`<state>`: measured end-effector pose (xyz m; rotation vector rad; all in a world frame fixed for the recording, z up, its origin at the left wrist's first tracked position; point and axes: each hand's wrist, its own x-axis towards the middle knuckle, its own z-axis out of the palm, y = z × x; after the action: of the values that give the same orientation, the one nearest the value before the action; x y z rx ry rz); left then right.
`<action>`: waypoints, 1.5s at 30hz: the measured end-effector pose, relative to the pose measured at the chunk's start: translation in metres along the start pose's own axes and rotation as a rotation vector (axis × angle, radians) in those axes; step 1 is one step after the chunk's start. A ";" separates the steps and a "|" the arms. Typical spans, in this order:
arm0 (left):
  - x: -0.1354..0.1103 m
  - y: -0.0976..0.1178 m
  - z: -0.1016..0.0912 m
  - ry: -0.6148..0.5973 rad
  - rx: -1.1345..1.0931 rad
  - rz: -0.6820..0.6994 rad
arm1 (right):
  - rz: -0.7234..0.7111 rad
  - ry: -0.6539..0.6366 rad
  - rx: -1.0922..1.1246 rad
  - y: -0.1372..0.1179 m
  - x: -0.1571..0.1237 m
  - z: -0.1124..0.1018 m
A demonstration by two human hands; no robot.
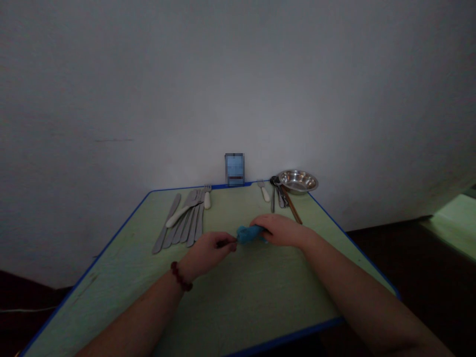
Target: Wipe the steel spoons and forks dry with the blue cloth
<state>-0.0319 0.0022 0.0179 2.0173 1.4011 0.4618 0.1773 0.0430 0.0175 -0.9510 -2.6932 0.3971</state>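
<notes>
My right hand (277, 230) is closed around a blue cloth (248, 234) over the middle of the table. Just left of it, my left hand (211, 253) pinches a thin, dark piece, perhaps a utensil handle, that runs to the cloth. Most of this piece is hidden by my fingers and the cloth, so its kind does not show. A dark red bead bracelet (181, 277) circles my left wrist. Beyond my left hand lie several grey table knives (185, 225), with a white-handled utensil (182, 214) across them and a white-handled fork (207, 198) beside them.
On the far right of the green table (260, 302) sits a steel bowl (298, 181). Several spoons (279, 193) and wooden chopsticks (292, 204) lie by it, near another white-handled fork (265, 192). A blurred-out screen (235, 170) leans on the wall.
</notes>
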 end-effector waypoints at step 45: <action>0.003 0.001 0.005 0.233 -0.701 -0.222 | 0.510 0.650 0.581 0.010 0.015 0.018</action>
<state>-0.0271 0.0034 0.0148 1.2608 1.3272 0.9550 0.1660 0.0567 -0.0005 -1.2786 -1.6074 0.7553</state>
